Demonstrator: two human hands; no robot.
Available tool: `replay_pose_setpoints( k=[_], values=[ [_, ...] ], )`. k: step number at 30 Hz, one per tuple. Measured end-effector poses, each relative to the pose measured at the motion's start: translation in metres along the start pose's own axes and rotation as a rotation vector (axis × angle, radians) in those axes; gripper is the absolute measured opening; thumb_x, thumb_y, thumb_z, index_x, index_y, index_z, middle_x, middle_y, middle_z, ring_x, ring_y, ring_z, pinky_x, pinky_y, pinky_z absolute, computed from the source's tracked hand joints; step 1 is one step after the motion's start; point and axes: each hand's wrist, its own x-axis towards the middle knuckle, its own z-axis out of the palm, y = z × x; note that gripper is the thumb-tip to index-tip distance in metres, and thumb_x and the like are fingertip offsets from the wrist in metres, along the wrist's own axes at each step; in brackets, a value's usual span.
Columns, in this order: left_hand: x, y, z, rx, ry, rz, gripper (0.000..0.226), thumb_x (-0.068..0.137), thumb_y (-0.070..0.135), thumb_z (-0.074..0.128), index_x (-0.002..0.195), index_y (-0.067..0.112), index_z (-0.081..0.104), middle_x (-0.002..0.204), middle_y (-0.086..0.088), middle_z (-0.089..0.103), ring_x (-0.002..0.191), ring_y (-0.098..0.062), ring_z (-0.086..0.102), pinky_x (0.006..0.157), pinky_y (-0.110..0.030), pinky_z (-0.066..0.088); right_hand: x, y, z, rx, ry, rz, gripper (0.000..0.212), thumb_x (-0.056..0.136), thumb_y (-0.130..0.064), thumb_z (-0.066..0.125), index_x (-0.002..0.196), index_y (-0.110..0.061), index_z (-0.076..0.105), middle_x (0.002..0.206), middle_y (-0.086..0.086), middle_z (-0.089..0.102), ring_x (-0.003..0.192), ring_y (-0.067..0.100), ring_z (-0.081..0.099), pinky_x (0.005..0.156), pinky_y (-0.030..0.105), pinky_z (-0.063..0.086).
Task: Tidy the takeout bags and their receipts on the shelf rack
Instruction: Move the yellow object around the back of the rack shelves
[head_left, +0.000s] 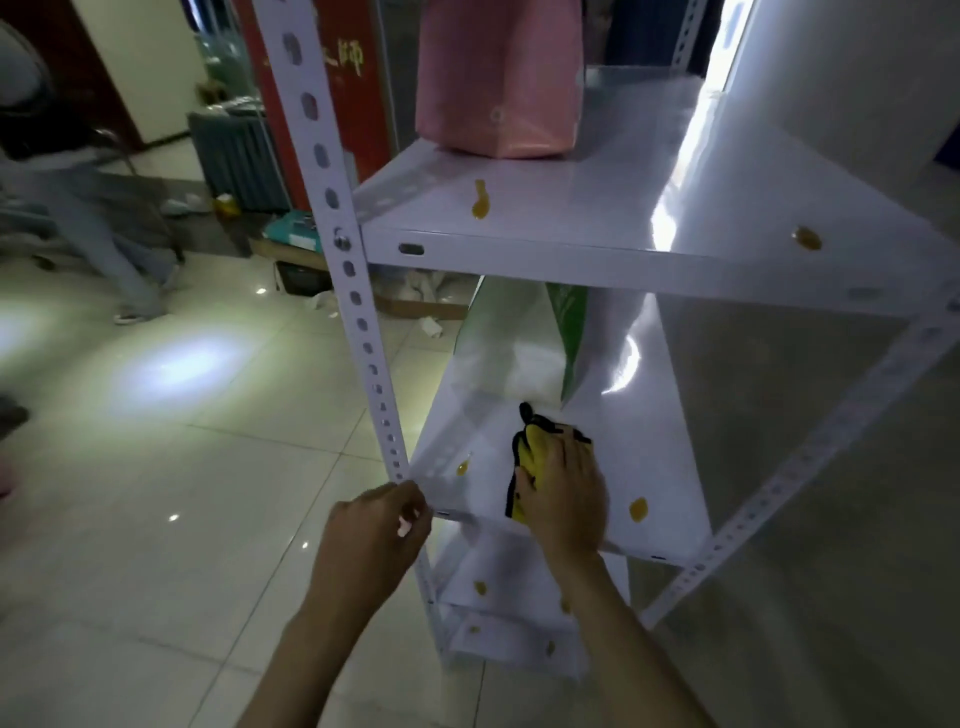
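A white metal shelf rack (519, 260) fills the right side. A pink takeout bag (498, 78) stands on its upper shelf. A white bag with a green side (519, 338) stands at the back of the middle shelf. My right hand (563, 493) presses a yellow cloth with black trim (527, 452) flat on the middle shelf. My left hand (379, 535) is at the shelf's front left corner by the upright post (358, 301), fingers curled round a small white scrap (408, 524). Yellow-brown sticky spots (638, 508) dot the shelves.
Lower shelves (509, 613) also carry spots. Left of the rack is a tiled floor (182, 415) with scattered paper, boxes (291, 249) and a grey suitcase (234, 150). A person's legs (119, 249) are at the far left. A wall stands right of the rack.
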Motion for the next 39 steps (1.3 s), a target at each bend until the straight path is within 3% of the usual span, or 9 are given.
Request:
replay_pose_setpoints(
  k=[4, 10, 16, 19, 23, 28, 33, 35, 39],
  values=[
    [0.008, -0.008, -0.02, -0.126, 0.075, -0.176, 0.03, 0.085, 0.045, 0.077, 0.084, 0.03, 0.051, 0.076, 0.015, 0.061, 0.071, -0.007, 0.061, 0.061, -0.033, 0.052, -0.011, -0.004, 0.0, 0.114, 0.12, -0.095, 0.039, 0.081, -0.005, 0.073, 0.117, -0.022, 0.069, 0.118, 0.003, 0.069, 0.111, 0.026, 0.064, 0.088, 0.039, 0.057],
    [0.064, 0.017, -0.044, -0.495, 0.14, -0.268, 0.057, 0.079, 0.059, 0.078, 0.108, 0.015, 0.055, 0.099, -0.009, 0.065, 0.087, -0.019, 0.063, 0.072, -0.039, 0.056, -0.048, -0.008, -0.027, 0.239, 0.149, -0.287, 0.049, 0.075, 0.009, 0.07, 0.113, -0.021, 0.071, 0.119, -0.005, 0.068, 0.113, 0.017, 0.063, 0.093, 0.021, 0.051],
    [0.12, 0.046, -0.068, -0.953, 0.322, -0.205, 0.017, 0.092, 0.016, 0.071, 0.084, 0.004, 0.063, 0.079, -0.016, 0.072, 0.074, -0.026, 0.074, 0.07, -0.039, 0.063, -0.063, -0.023, -0.022, 0.291, -0.059, -0.272, 0.058, 0.083, -0.001, 0.066, 0.129, -0.036, 0.066, 0.135, -0.014, 0.063, 0.116, 0.007, 0.062, 0.087, 0.022, 0.056],
    [0.121, 0.042, -0.055, -0.926, 0.351, -0.254, 0.031, 0.086, 0.012, 0.063, 0.065, 0.0, 0.043, 0.057, -0.018, 0.052, 0.048, -0.026, 0.052, 0.051, -0.037, 0.047, -0.057, -0.039, -0.013, 0.261, -0.165, -0.357, 0.056, 0.088, -0.005, 0.057, 0.133, -0.039, 0.062, 0.142, -0.015, 0.059, 0.124, 0.006, 0.06, 0.092, 0.021, 0.054],
    [0.124, 0.038, -0.047, -0.938, 0.337, -0.256, 0.048, 0.087, 0.003, 0.062, 0.062, 0.02, 0.025, 0.051, 0.012, 0.028, 0.047, -0.008, 0.024, 0.048, -0.024, 0.024, -0.034, -0.066, -0.002, 0.257, -0.195, -0.373, 0.049, 0.09, -0.012, 0.055, 0.126, -0.045, 0.064, 0.129, -0.021, 0.064, 0.115, 0.003, 0.062, 0.086, 0.022, 0.054],
    [0.115, 0.03, -0.032, -0.933, 0.394, -0.155, 0.038, 0.086, 0.011, 0.06, 0.061, 0.022, 0.033, 0.05, 0.012, 0.035, 0.047, -0.006, 0.029, 0.047, -0.018, 0.028, 0.021, -0.077, -0.014, 0.285, -0.222, -0.274, 0.036, 0.1, -0.021, 0.057, 0.133, -0.036, 0.064, 0.127, -0.021, 0.064, 0.112, 0.007, 0.06, 0.095, 0.015, 0.044],
    [0.115, 0.029, -0.031, -0.913, 0.446, -0.1, 0.031, 0.089, 0.018, 0.058, 0.066, 0.017, 0.038, 0.056, 0.009, 0.036, 0.049, -0.009, 0.033, 0.047, -0.024, 0.029, 0.014, -0.073, -0.004, 0.185, -0.236, -0.311, 0.047, 0.093, -0.009, 0.063, 0.136, -0.028, 0.061, 0.136, -0.002, 0.062, 0.119, 0.026, 0.063, 0.091, 0.032, 0.053],
    [0.115, 0.029, -0.03, -0.915, 0.453, -0.105, 0.031, 0.09, 0.019, 0.059, 0.067, 0.02, 0.038, 0.056, 0.008, 0.036, 0.049, -0.01, 0.033, 0.047, -0.025, 0.03, -0.007, -0.07, -0.005, 0.173, -0.219, -0.389, 0.048, 0.088, -0.01, 0.064, 0.13, -0.033, 0.062, 0.127, -0.008, 0.064, 0.109, 0.016, 0.064, 0.079, 0.022, 0.05],
    [0.114, 0.03, -0.03, -0.899, 0.45, -0.105, 0.03, 0.09, 0.024, 0.058, 0.067, 0.022, 0.039, 0.056, 0.007, 0.039, 0.048, -0.009, 0.035, 0.046, -0.025, 0.032, -0.039, -0.058, -0.015, 0.256, -0.203, -0.404, 0.056, 0.082, -0.002, 0.059, 0.131, -0.029, 0.065, 0.133, -0.009, 0.065, 0.118, 0.009, 0.06, 0.096, 0.013, 0.042]
  ],
)
